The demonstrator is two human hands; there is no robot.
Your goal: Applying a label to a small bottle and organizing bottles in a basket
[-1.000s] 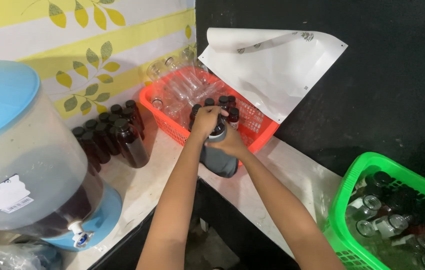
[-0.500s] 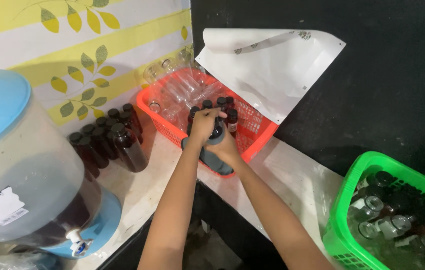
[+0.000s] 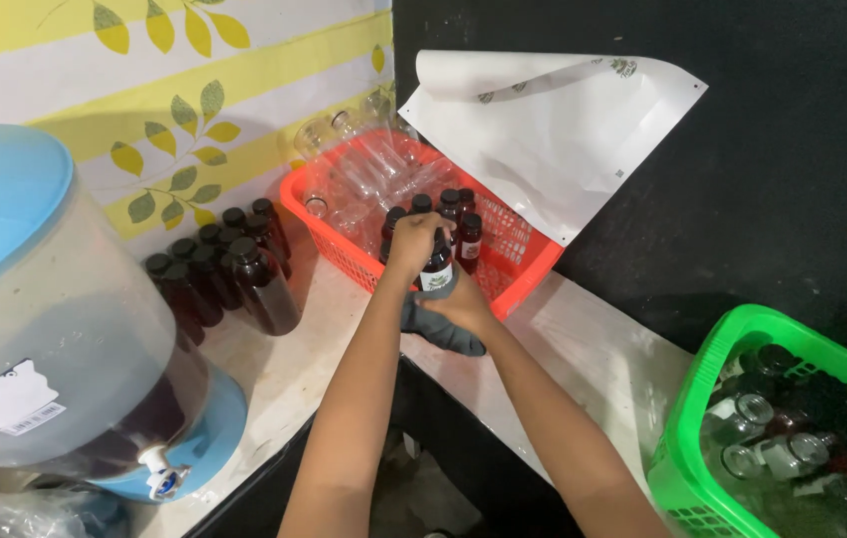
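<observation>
Both my hands hold one small dark bottle (image 3: 436,271) with a white label, upright at the front edge of the red basket (image 3: 528,279). My left hand (image 3: 411,242) is closed around its black cap. Under it, my right hand (image 3: 465,309) grips the bottle's lower part together with a grey cloth (image 3: 443,334) that hangs onto the counter. Behind the hands, inside the basket, stand several more capped dark bottles (image 3: 461,221), with clear empty bottles (image 3: 368,174) piled at the basket's far end.
A group of filled dark bottles (image 3: 229,267) stands on the pale counter (image 3: 583,349) by the wall. A large dispenser (image 3: 40,329) with a blue lid and tap is at left. A green basket (image 3: 707,389) of bottles sits at right. White paper (image 3: 553,130) hangs on the black wall.
The bottle stays gripped in both hands at the basket's front. It now sits more upright with its label showing. The view has shifted slightly.
</observation>
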